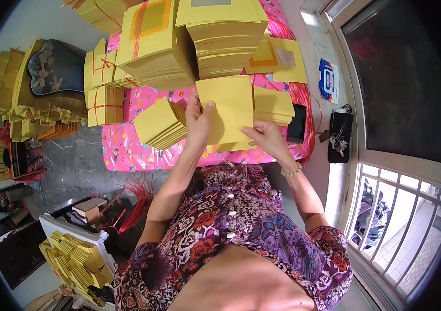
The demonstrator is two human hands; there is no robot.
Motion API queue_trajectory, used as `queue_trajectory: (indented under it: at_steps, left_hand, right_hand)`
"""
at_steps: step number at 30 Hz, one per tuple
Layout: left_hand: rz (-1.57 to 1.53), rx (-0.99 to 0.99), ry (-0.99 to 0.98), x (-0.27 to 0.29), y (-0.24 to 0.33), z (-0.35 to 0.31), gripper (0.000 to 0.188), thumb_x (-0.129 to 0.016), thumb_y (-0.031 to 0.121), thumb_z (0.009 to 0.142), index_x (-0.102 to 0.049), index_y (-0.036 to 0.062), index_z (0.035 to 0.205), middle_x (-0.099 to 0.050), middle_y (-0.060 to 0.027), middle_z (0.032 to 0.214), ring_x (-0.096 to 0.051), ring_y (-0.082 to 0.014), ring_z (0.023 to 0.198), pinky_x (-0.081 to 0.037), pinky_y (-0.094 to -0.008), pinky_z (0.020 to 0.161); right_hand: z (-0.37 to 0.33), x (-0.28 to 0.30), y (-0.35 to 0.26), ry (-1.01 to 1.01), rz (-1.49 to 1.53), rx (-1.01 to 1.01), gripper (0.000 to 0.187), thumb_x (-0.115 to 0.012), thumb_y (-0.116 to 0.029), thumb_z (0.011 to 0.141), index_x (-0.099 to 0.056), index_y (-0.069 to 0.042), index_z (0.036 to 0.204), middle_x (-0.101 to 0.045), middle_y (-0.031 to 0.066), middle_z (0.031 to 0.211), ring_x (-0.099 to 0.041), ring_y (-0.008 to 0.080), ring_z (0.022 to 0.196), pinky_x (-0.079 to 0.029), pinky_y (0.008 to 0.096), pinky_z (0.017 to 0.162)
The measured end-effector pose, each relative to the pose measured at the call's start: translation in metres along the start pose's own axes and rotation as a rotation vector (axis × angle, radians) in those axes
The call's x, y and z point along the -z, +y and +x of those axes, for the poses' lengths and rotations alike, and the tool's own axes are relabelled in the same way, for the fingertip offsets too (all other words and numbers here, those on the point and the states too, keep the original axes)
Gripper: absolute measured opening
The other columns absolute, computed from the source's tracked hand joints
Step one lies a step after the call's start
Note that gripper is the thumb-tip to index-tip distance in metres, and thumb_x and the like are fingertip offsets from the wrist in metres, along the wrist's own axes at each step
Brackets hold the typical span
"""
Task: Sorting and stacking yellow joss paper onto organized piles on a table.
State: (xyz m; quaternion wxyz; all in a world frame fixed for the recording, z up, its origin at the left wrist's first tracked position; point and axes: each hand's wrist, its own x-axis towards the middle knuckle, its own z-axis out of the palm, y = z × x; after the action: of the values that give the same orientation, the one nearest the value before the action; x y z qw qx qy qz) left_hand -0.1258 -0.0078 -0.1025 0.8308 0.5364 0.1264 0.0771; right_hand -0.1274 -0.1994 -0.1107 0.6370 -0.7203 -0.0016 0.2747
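**Yellow sheets held between both hands**

Centrally, a thin stack of yellow sheets (pixel 229 111) is held just above the pink surface (pixel 127 150), close in front of the person's body. The left hand (pixel 198 122) is clamped on the stack's left edge, thumb laid over the top face and fingers hidden beneath. The right hand (pixel 266 136) is closed on the lower right corner, thumb on top. The long axis of the sheets runs away from the person, toward the tall piles (pixel 189 41) at the far side. Neither hand is clearly nearer; the sheets are shared between both.

A fanned pile (pixel 159 123) is seen just left of the left hand, and a smaller pile (pixel 273 105) lies just beyond the right hand, beside a dark phone (pixel 297 123). Bundles tied with red string (pixel 105 85) are stacked further left. No container on the surface is seen; a white crate (pixel 75 236) of yellow paper stands on the floor at lower left.
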Motion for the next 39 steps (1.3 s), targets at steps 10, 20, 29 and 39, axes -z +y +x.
queue_trajectory:
  at_steps: [10,20,29,39]
  left_hand:
    - [0.055,-0.080,0.044,0.002,-0.011,0.005,0.017,-0.049,-0.001,0.090,-0.050,0.0029,0.107,-0.059,-0.0036,0.099,-0.054,-0.0084,0.089,-0.042,-0.0248,0.080]
    - [0.259,-0.092,-0.178,0.005,-0.015,-0.006,0.019,-0.049,-0.002,0.089,-0.049,0.0004,0.108,-0.057,-0.0049,0.098,-0.052,-0.0103,0.091,-0.041,-0.0242,0.083]
    - [0.685,0.008,-0.456,0.023,-0.010,-0.005,0.027,-0.051,0.002,0.088,-0.049,0.0025,0.115,-0.063,-0.0117,0.100,-0.060,-0.0183,0.093,-0.046,-0.0296,0.081]
    - [0.881,-0.465,-0.144,-0.003,0.009,0.024,0.037,-0.060,0.013,0.086,-0.053,0.0066,0.122,-0.061,-0.0129,0.111,-0.060,-0.0249,0.098,-0.049,-0.0359,0.081]
  right_hand:
    - [0.000,0.001,0.036,-0.017,0.123,0.021,0.019,-0.065,-0.020,0.090,-0.066,-0.002,0.096,-0.067,0.0001,0.090,-0.060,0.0055,0.078,-0.054,0.0238,0.064]
    - [0.018,0.029,0.010,0.022,0.096,0.127,0.021,-0.062,-0.016,0.091,-0.064,-0.003,0.107,-0.067,0.0005,0.093,-0.061,0.0051,0.079,-0.049,0.0184,0.065]
    - [-0.002,0.033,0.017,-0.094,0.015,0.072,0.022,-0.059,-0.016,0.092,-0.059,-0.001,0.109,-0.064,0.0017,0.090,-0.060,0.0063,0.077,-0.051,0.0211,0.062]
    - [0.023,0.097,0.059,0.300,0.243,0.146,0.020,-0.053,-0.016,0.095,-0.057,0.001,0.107,-0.064,0.0070,0.094,-0.062,0.0104,0.073,-0.056,0.0247,0.064]
